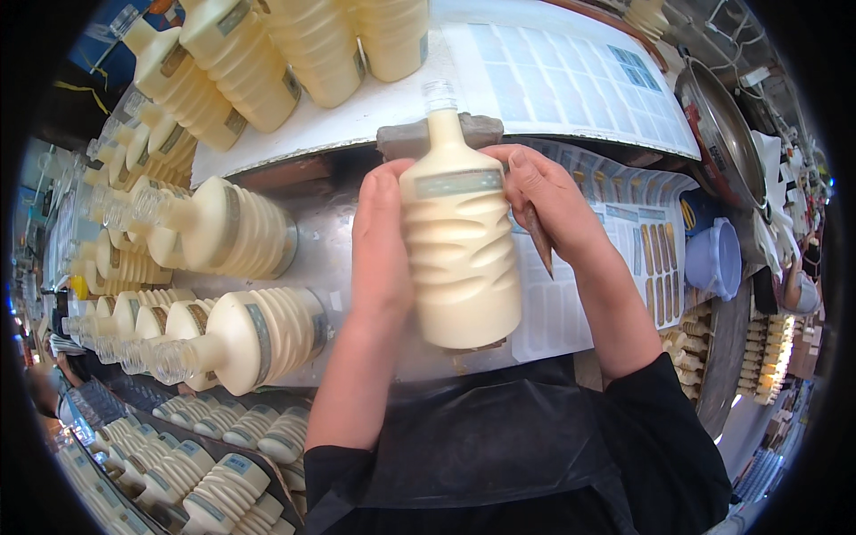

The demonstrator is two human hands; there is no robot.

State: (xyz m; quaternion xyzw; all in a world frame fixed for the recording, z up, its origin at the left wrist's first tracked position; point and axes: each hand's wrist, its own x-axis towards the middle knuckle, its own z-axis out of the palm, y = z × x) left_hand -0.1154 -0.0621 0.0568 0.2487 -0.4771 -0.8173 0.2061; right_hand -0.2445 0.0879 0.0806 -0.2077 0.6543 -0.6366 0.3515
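Observation:
A cream-coloured bottle (464, 308) with rippled sides and a clear threaded neck stands nearly upright in front of me, between my hands. Around its shoulder runs a blue-grey label band (459, 184). My left hand (383, 227) is closed on the bottle's left side, thumb along the edge and fingertips hidden behind it. On the other side my right hand (557, 201) grips the bottle near the end of the band with thumb and forefinger. That same hand also holds a brown pointed stick (539, 239), tip down. A greyish pad (403, 139) sits behind the bottle's neck.
Similar bottles (259, 343) lie in rows at left; others (236, 71) stand on the white raised shelf (357, 125). A label sheet (571, 85) covers the shelf; another (557, 312) lies at right. Beyond are a lilac tub (713, 260) and round metal pan (727, 134). Bottles (227, 490) fill a lower-left rack.

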